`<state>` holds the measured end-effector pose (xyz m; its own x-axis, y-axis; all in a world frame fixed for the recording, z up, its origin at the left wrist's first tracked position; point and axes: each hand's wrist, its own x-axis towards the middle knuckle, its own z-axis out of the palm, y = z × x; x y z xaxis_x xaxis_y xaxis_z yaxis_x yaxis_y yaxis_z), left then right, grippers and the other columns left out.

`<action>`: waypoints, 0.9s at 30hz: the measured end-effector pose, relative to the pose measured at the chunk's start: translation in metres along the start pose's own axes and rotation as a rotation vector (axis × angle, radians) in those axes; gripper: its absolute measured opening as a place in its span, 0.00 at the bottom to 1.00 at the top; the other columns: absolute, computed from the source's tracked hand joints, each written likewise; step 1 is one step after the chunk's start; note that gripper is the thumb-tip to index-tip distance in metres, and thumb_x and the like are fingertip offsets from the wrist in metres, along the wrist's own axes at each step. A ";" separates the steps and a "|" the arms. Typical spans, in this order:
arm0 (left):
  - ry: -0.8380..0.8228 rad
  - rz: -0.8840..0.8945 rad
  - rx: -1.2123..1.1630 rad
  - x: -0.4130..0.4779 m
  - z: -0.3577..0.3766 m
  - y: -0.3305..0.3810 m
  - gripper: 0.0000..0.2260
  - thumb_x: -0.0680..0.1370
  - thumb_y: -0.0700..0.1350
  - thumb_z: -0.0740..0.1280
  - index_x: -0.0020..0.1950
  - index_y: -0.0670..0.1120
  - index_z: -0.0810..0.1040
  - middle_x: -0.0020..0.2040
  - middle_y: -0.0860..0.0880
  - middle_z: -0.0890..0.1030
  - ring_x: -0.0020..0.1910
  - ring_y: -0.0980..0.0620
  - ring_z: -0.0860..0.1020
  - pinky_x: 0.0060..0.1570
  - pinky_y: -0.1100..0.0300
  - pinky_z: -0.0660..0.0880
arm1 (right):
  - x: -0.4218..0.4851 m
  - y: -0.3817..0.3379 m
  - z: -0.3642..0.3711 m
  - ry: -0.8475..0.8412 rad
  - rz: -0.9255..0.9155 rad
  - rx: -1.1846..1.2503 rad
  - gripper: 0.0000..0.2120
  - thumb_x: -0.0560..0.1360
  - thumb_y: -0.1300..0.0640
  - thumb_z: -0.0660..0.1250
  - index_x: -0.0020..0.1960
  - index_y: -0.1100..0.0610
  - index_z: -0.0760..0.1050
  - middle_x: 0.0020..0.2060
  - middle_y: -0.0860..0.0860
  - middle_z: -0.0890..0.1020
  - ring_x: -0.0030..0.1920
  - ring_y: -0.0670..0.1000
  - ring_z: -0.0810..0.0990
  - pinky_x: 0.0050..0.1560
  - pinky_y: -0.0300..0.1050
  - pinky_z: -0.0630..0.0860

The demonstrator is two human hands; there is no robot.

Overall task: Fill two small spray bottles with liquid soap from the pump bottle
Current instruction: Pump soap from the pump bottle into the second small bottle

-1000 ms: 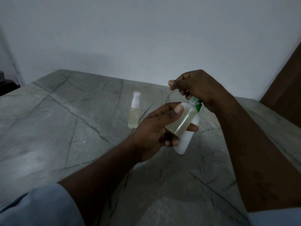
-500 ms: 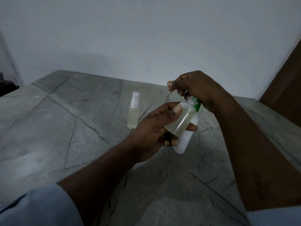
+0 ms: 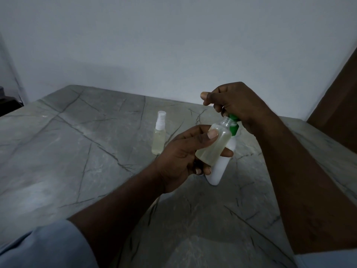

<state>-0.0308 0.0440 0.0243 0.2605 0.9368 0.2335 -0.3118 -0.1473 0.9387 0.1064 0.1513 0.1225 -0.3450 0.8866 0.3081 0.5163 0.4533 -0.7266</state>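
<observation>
Spray bottle (image 3: 212,147) (tilted) in left hand (image 3: 179,153), right hand (image 3: 238,102) gripping pump (image 3: 234,129)

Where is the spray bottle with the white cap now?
In the head view, the capped spray bottle stands upright on the table, just left of the left hand.

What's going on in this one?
A person is filling a small open spray bottle from the white pump bottle standing on the marble table. The left hand holds the small bottle tilted, its neck at the green nozzle; the right hand is curled over the pump top. The small bottle looks mostly full. A second spray bottle, capped and holding liquid, stands apart to the left.
</observation>
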 end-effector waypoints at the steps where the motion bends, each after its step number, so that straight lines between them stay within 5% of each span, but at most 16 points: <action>1: 0.001 -0.001 0.010 0.000 0.000 0.000 0.19 0.79 0.54 0.63 0.65 0.45 0.76 0.53 0.39 0.85 0.31 0.48 0.74 0.33 0.57 0.70 | 0.000 0.000 0.000 0.000 0.001 0.000 0.15 0.76 0.45 0.73 0.45 0.57 0.85 0.30 0.47 0.79 0.27 0.43 0.72 0.37 0.42 0.69; 27: 0.001 -0.004 0.018 -0.001 0.003 -0.003 0.20 0.79 0.56 0.64 0.66 0.48 0.76 0.54 0.38 0.84 0.32 0.47 0.74 0.36 0.54 0.65 | 0.003 0.004 0.001 -0.083 0.024 0.061 0.10 0.76 0.48 0.74 0.44 0.55 0.86 0.28 0.45 0.78 0.28 0.44 0.72 0.38 0.43 0.71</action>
<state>-0.0278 0.0424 0.0215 0.2604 0.9378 0.2296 -0.2939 -0.1495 0.9441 0.1064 0.1557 0.1200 -0.3977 0.8855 0.2401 0.4774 0.4233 -0.7700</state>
